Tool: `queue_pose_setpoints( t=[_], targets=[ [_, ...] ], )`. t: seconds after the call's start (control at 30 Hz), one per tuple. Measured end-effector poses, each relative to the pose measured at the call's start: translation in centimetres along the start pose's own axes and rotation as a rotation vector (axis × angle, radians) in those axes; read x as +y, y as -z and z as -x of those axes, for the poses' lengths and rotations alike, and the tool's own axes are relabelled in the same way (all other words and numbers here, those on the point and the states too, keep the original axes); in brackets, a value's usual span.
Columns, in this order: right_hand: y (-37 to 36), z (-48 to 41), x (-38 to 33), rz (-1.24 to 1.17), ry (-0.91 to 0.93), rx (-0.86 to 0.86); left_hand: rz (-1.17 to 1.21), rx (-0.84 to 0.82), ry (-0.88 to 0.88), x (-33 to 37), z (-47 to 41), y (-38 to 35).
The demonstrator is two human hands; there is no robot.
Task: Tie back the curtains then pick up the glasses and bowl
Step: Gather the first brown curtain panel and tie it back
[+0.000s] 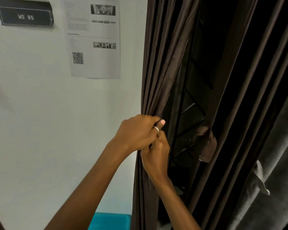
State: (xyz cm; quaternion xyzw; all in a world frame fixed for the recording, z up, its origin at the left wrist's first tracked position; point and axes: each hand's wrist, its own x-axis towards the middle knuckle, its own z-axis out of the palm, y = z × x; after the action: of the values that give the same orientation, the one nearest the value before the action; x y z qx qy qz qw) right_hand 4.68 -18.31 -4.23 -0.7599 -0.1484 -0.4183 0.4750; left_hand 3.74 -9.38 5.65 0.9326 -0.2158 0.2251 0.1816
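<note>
**Curtain being gathered, tie not yet on**

The person is bunching the left edge of the brown curtain [165, 63] next to the white wall [56, 113]. The left hand [136, 131] is closing its fingers [162, 122] round the gathered folds. The right hand [155, 156] is curling into the same folds just below, touching the left, though how it is gripping is partly hidden. The tie-back strip [206, 143] is hanging loose further right, apart from both hands, so the tying seems only to be starting. A grey curtain [273, 163] is hanging at the far right. The glasses and bowl are not showing in this view, so that part looks wholly undone.
</note>
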Motion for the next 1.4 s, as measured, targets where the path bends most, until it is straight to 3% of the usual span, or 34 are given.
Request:
queue_pose_setpoints(
  t=[0.13,0.5,0.57,0.7,0.97,1.1,1.2,1.3,1.4],
  targets=[
    [1.2,-0.5,0.2,0.089,0.141,-0.087,0.251,-0.064,0.058,-2.7,-0.5,-0.6],
    [6.2,-5.8,-0.5,0.586,0.540,-0.206,0.441,-0.057,0.003,-5.5,-1.4,-2.5],
    [6.9,-7.6,-0.7,0.583,0.534,-0.281,0.514,-0.066,0.017,-5.3,-1.6,-2.3],
    [7.8,-9.9,-0.6,0.464,0.260,-0.477,0.531,-0.055,-0.002,-5.2,-1.5,-2.7],
    [6.5,-10.2,-0.2,0.378,0.259,-0.405,0.487,0.357,-0.132,-4.8,-0.4,-4.6],
    [5.6,-10.7,0.3,0.239,0.224,-0.388,0.396,0.514,-0.208,-5.0,0.0,-5.1],
    [5.4,-11.1,0.5,0.189,0.176,-0.381,0.140,0.618,-0.335,-5.1,0.4,-5.6],
    [5.6,-11.1,0.4,0.146,0.097,-0.356,-0.144,0.611,-0.507,-5.4,0.8,-5.5],
    [6.0,-11.5,0.1,0.102,0.019,-0.352,-0.341,0.557,-0.562,-5.2,0.7,-4.6]
  ],
)
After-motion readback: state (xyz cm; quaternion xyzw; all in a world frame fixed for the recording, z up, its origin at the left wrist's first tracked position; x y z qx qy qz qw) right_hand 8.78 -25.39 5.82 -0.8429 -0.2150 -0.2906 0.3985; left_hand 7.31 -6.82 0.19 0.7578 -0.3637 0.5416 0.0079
